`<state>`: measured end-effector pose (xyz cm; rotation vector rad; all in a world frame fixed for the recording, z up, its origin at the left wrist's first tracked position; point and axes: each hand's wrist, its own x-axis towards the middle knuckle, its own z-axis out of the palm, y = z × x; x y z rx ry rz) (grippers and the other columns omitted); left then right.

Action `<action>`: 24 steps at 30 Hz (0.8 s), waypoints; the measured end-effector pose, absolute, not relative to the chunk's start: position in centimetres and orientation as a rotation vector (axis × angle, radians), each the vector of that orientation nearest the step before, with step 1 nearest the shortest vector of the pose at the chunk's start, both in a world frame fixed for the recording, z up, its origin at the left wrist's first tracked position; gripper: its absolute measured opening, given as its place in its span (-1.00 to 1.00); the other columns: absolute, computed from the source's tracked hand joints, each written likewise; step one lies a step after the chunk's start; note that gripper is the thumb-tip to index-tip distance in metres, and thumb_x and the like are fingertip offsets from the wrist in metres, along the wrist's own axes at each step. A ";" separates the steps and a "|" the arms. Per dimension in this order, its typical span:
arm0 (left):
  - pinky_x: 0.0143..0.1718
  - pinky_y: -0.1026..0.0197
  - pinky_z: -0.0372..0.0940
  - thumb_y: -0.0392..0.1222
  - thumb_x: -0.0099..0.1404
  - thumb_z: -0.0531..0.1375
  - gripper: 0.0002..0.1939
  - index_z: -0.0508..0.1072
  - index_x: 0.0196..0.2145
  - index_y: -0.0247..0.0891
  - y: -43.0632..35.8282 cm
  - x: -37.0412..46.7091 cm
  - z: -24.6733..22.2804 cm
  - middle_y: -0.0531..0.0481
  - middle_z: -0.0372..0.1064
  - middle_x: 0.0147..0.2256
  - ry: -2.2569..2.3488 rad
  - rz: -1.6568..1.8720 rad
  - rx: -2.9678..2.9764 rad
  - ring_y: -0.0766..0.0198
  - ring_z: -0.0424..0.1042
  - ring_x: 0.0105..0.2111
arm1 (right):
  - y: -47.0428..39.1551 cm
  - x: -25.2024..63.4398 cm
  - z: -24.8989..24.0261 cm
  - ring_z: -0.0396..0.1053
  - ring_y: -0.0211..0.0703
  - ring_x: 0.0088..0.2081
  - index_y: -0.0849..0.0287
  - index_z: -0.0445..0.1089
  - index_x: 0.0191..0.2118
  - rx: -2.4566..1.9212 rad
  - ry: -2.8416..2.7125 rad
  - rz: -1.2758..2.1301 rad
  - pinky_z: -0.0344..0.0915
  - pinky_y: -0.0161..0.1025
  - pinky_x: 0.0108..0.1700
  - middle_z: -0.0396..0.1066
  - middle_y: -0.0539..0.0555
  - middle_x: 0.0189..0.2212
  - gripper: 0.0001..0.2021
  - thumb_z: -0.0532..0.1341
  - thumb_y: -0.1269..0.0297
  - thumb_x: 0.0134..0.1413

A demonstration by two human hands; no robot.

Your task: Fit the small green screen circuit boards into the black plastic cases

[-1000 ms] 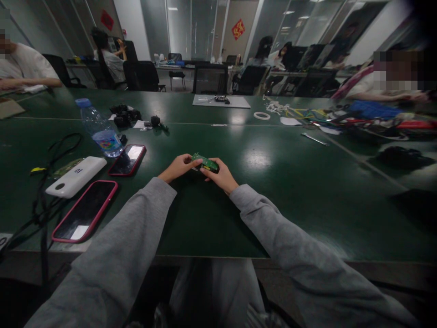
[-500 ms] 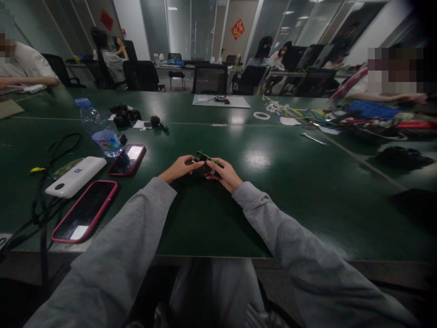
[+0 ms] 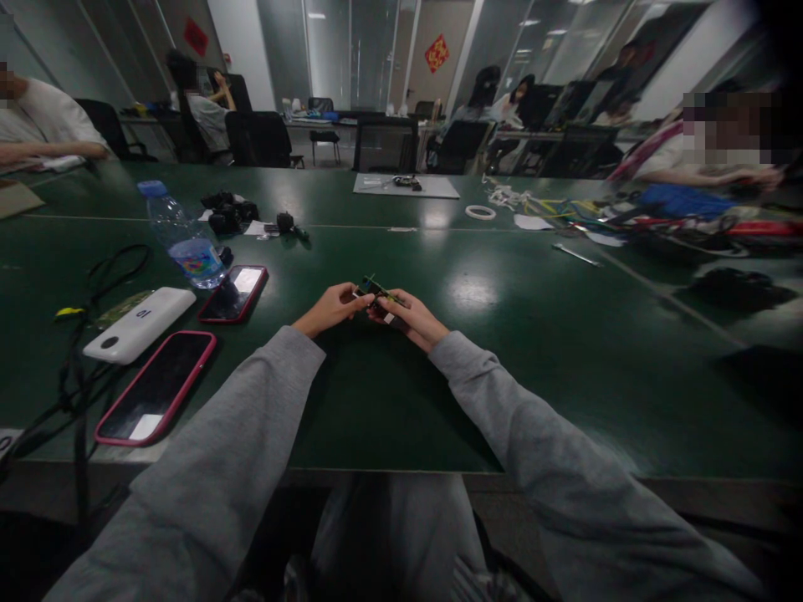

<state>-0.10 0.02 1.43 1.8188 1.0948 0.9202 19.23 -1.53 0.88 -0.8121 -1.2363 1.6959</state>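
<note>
A small green circuit board (image 3: 378, 290) with dark parts on it is held above the middle of the green table (image 3: 401, 401). My left hand (image 3: 332, 309) is closed on its left end, thumb and fingers pinching it. On the right end my right hand (image 3: 411, 316) is closed too, with the thumb on top. A small pale piece shows beneath the right fingers. The fingertips of both hands nearly meet, and they hide much of the board.
To the left are two red-edged phones (image 3: 156, 389) (image 3: 234, 294), a white power bank (image 3: 140, 324), a water bottle (image 3: 188, 247) and black cables. Farther back lie black parts (image 3: 231, 212), a white tray (image 3: 432, 189), a tape ring (image 3: 480, 212), a metal tool (image 3: 575, 255) and tangled wires.
My right hand has shifted slightly and its lower fingers are drawn in closer under the board. The board has tilted a little. My left hand has hardly moved.
</note>
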 end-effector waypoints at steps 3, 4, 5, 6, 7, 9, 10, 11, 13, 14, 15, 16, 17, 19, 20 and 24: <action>-0.58 0.38 0.13 0.13 0.17 0.17 -0.60 0.29 -0.40 -0.32 0.0 -0.1 1.3 0.09 0.23 -0.57 1.068 0.904 1.837 0.45 0.23 -0.60 | -1.5 19.2 0.7 0.40 -0.25 -0.26 0.18 0.34 -0.25 -0.843 -1.215 1.660 0.35 -0.25 -0.13 0.43 0.03 -0.31 -0.60 0.42 0.14 -0.21; -0.58 0.38 0.14 0.13 0.17 0.17 -0.60 0.29 -0.39 -0.32 0.0 -0.1 1.3 0.09 0.23 -0.57 1.061 0.900 1.839 0.45 0.24 -0.59 | -1.4 19.2 0.7 0.40 -0.25 -0.26 0.18 0.35 -0.25 -0.853 -1.205 1.653 0.34 -0.27 -0.13 0.42 0.02 -0.30 -0.60 0.43 0.15 -0.23; -0.58 0.38 0.14 0.13 0.17 0.18 -0.60 0.29 -0.38 -0.32 0.0 -0.1 1.3 0.09 0.23 -0.56 1.055 0.896 1.839 0.44 0.24 -0.59 | -1.4 19.2 0.7 0.40 -0.26 -0.27 0.18 0.35 -0.26 -0.857 -1.196 1.655 0.34 -0.28 -0.14 0.42 0.02 -0.30 -0.60 0.43 0.16 -0.24; -0.58 0.38 0.14 0.13 0.17 0.18 -0.60 0.29 -0.38 -0.32 0.0 -0.1 1.3 0.09 0.24 -0.56 1.054 0.895 1.839 0.44 0.24 -0.58 | -1.4 19.2 0.7 0.40 -0.27 -0.28 0.19 0.36 -0.25 -0.858 -1.189 1.661 0.34 -0.28 -0.15 0.42 0.02 -0.30 -0.59 0.44 0.16 -0.26; -0.58 0.38 0.14 0.14 0.17 0.17 -0.60 0.29 -0.38 -0.32 -0.1 -0.1 1.3 0.09 0.24 -0.55 1.055 0.895 1.839 0.44 0.25 -0.58 | -1.4 19.2 0.7 0.40 -0.27 -0.29 0.20 0.36 -0.25 -0.858 -1.186 1.670 0.34 -0.29 -0.16 0.43 0.03 -0.31 -0.58 0.44 0.17 -0.26; -0.57 0.37 0.14 0.15 0.17 0.17 -0.58 0.28 -0.39 -0.32 -0.1 -0.1 1.3 0.08 0.24 -0.56 1.061 0.896 1.844 0.44 0.25 -0.59 | -1.4 19.2 0.8 0.40 -0.28 -0.32 0.22 0.36 -0.25 -0.862 -1.195 1.683 0.35 -0.30 -0.19 0.43 0.04 -0.32 -0.57 0.44 0.16 -0.26; -0.57 0.37 0.14 0.17 0.17 0.16 -0.57 0.28 -0.40 -0.32 -0.2 -0.1 1.4 0.08 0.24 -0.56 1.061 0.899 1.847 0.44 0.25 -0.59 | -1.5 19.3 0.9 0.40 -0.28 -0.34 0.22 0.35 -0.25 -0.868 -1.206 1.691 0.36 -0.31 -0.21 0.44 0.05 -0.33 -0.57 0.44 0.15 -0.25; -0.56 0.37 0.14 0.18 0.17 0.14 -0.56 0.28 -0.41 -0.32 -0.3 0.0 1.4 0.08 0.24 -0.56 1.059 0.901 1.850 0.44 0.25 -0.59 | -1.5 19.4 0.9 0.40 -0.28 -0.35 0.23 0.35 -0.24 -0.870 -1.220 1.703 0.37 -0.32 -0.24 0.44 0.06 -0.33 -0.57 0.43 0.13 -0.24; -0.55 0.36 0.15 0.21 0.18 0.11 -0.53 0.29 -0.42 -0.33 -0.4 0.0 1.6 0.07 0.24 -0.56 1.047 0.900 1.853 0.43 0.24 -0.59 | -1.4 19.5 0.9 0.41 -0.28 -0.37 0.24 0.35 -0.24 -0.853 -1.256 1.737 0.38 -0.33 -0.28 0.44 0.07 -0.33 -0.58 0.42 0.11 -0.19; -0.54 0.35 0.15 0.23 0.18 0.09 -0.52 0.29 -0.43 -0.33 -0.4 0.0 1.6 0.07 0.24 -0.56 1.042 0.896 1.852 0.43 0.24 -0.59 | -1.4 19.6 0.9 0.41 -0.28 -0.38 0.24 0.35 -0.23 -0.840 -1.272 1.755 0.39 -0.33 -0.29 0.45 0.08 -0.33 -0.58 0.41 0.10 -0.17; -0.53 0.34 0.15 0.25 0.18 0.08 -0.50 0.29 -0.44 -0.34 -0.4 0.0 1.6 0.06 0.24 -0.56 1.037 0.890 1.850 0.43 0.24 -0.59 | -1.4 19.6 0.9 0.41 -0.28 -0.39 0.25 0.35 -0.23 -0.829 -1.284 1.770 0.40 -0.33 -0.30 0.45 0.09 -0.33 -0.59 0.39 0.09 -0.15; -0.53 0.34 0.15 0.26 0.19 0.06 -0.49 0.30 -0.44 -0.34 -0.4 0.0 1.5 0.06 0.25 -0.55 1.031 0.883 1.846 0.43 0.24 -0.59 | -1.4 19.6 0.8 0.41 -0.28 -0.39 0.26 0.35 -0.23 -0.824 -1.290 1.779 0.41 -0.34 -0.30 0.45 0.10 -0.33 -0.60 0.39 0.09 -0.13; -0.53 0.34 0.15 0.27 0.20 0.04 -0.47 0.30 -0.44 -0.34 -0.3 0.0 1.4 0.05 0.25 -0.54 1.025 0.877 1.839 0.43 0.24 -0.59 | -1.3 19.6 0.8 0.42 -0.28 -0.40 0.27 0.35 -0.23 -0.825 -1.289 1.786 0.42 -0.34 -0.31 0.46 0.11 -0.33 -0.60 0.38 0.09 -0.11; -0.52 0.34 0.15 0.28 0.21 0.00 -0.46 0.30 -0.44 -0.35 -0.1 -0.1 1.2 0.04 0.25 -0.52 1.014 0.870 1.824 0.44 0.24 -0.58 | -1.3 19.6 0.8 0.42 -0.28 -0.40 0.28 0.35 -0.24 -0.842 -1.270 1.794 0.43 -0.34 -0.30 0.46 0.13 -0.34 -0.62 0.37 0.10 -0.09; -0.52 0.34 0.14 0.28 0.22 -0.01 -0.45 0.30 -0.44 -0.35 0.0 -0.2 1.0 0.04 0.25 -0.51 1.005 0.872 1.818 0.44 0.24 -0.58 | -1.3 19.6 0.9 0.42 -0.27 -0.40 0.28 0.34 -0.24 -0.852 -1.257 1.792 0.43 -0.34 -0.30 0.46 0.13 -0.34 -0.63 0.36 0.10 -0.07; -0.51 0.35 0.14 0.27 0.25 -0.04 -0.43 0.35 -0.41 -0.37 0.3 -0.4 0.8 0.04 0.26 -0.48 0.976 0.886 1.812 0.46 0.24 -0.57 | -1.4 20.2 1.0 0.43 -0.24 -0.40 0.27 0.35 -0.24 -0.898 -1.240 1.782 0.45 -0.31 -0.30 0.46 0.15 -0.35 -0.68 0.31 0.11 0.01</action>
